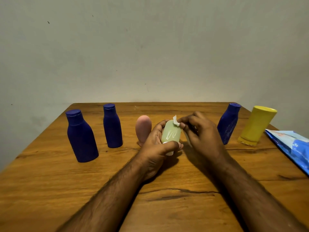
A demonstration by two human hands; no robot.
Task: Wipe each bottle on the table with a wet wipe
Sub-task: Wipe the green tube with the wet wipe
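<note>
The left hand (155,144) grips a pale green bottle (171,133) above the table (50,181) while the right hand (199,131) pinches a wet wipe (175,121) against its top. Three blue bottles, one pink and one yellow stand around; which are already wiped cannot be told.

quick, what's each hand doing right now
Left hand: closed around the pale green bottle, holding it above the table.
Right hand: pinching the white wet wipe against the bottle's far end.
</note>
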